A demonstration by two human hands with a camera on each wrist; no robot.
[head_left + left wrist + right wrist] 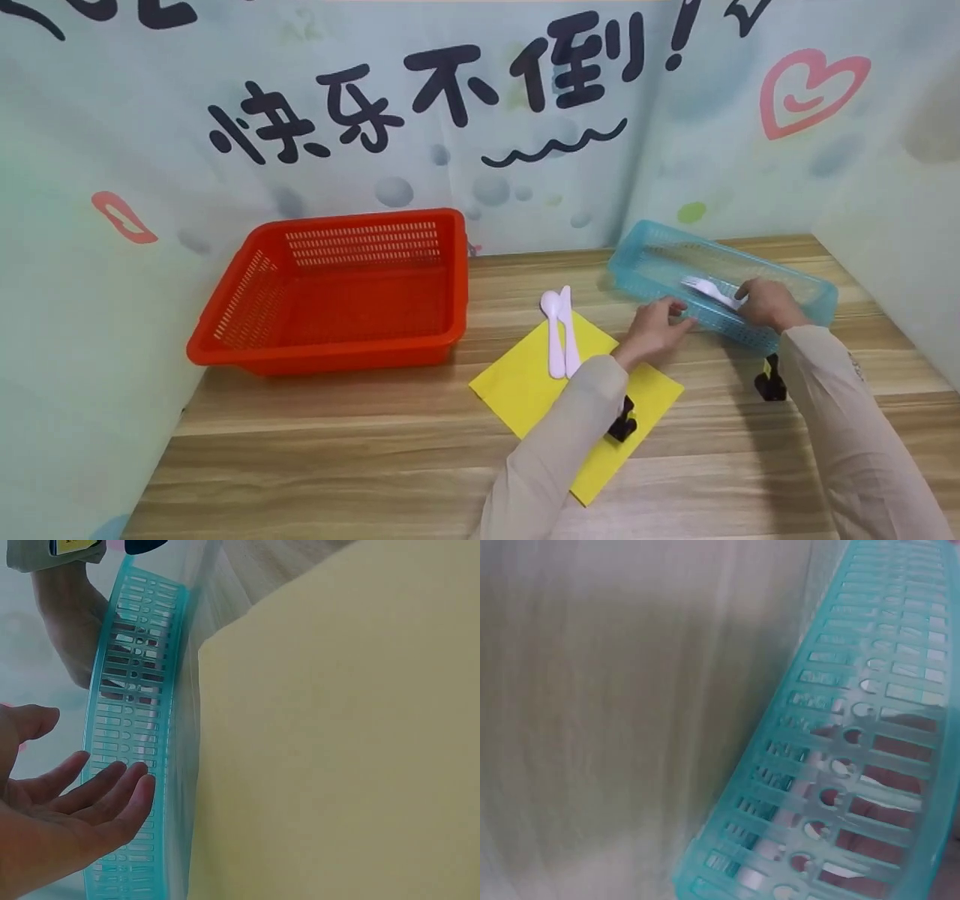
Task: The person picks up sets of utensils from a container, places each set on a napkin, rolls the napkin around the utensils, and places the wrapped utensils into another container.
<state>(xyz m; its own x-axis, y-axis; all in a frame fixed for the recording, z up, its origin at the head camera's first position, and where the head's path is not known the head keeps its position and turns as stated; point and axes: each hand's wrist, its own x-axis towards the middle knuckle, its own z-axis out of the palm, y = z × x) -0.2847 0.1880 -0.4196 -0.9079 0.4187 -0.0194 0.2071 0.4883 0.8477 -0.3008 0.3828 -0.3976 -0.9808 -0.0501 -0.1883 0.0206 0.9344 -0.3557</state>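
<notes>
In the head view, your right hand point(769, 304) pinches the pale fork point(711, 290) inside the blue basket point(724, 321). You seem to be moving the fork at the basket, so next you likely need a gentle, steady pinch. In the left wrist view, your left hand point(71, 825) has loosely spread fingers beside the basket, holding nothing; whether they touch it, I can't tell. In the right wrist view, the basket's slots partly hide your pinch.

Forearms point(551, 454) outstretched, left hand point(654, 330) relaxed, right hand point(770, 304) curled
</notes>
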